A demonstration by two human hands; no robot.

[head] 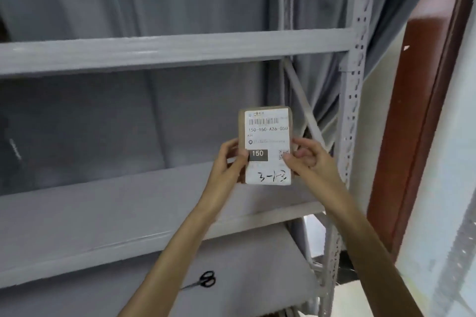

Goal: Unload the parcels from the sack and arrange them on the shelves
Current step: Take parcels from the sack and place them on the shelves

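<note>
Parcel, head view: small brown box, white label facing camera, held upright above middle shelf near right upright. Left hand pinches left edge, thumb on label; right hand pinches right edge, fingers curled. Scissors lie on lower shelf. Sack not visible. Risk: narrow base may topple once released; setting too near front lip invites fall.
</note>
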